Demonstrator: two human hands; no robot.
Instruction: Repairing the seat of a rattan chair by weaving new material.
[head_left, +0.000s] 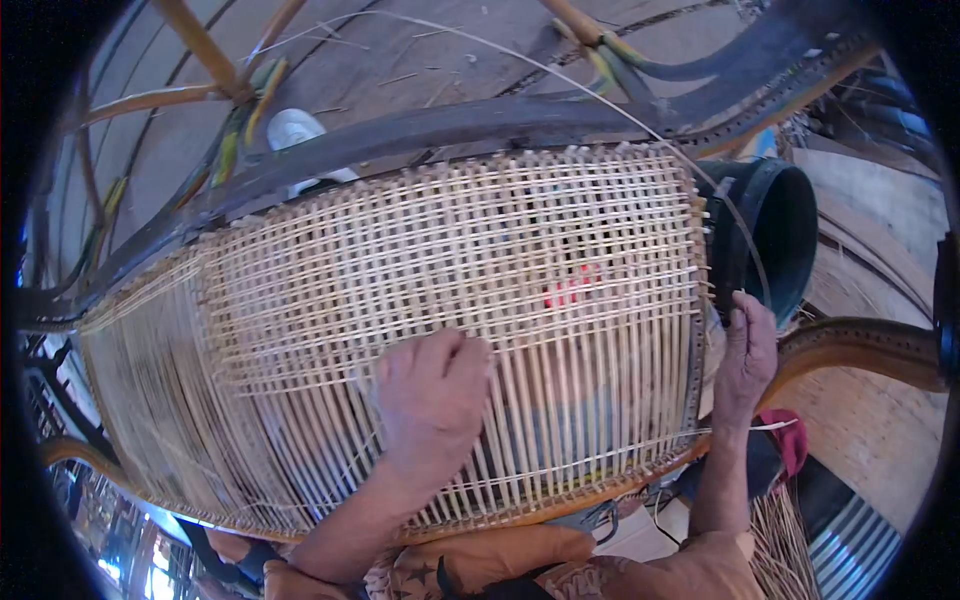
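A half-woven cane panel (450, 235) fills the frame in front of me. Its far part is a tight grid, while the near part has only lengthwise strands. My left hand (432, 405) lies on the panel at the near edge of the grid, fingers curled down; what they grip, if anything, is hidden. Past the panel's right edge is my right hand (748, 350), raised, its thumb and fingers pinched together at a long loose cane strand (600, 100). That strand arcs from the hand over the far rail. The exact pinch point is hard to see.
A dark curved frame rail (480, 125) runs along the far side, with bamboo-coloured legs (205, 55) beyond it. A dark green bucket (785, 235) stands at the right. A curved brown arm (850, 355) juts out right. Loose cane strands (780, 540) hang at the lower right.
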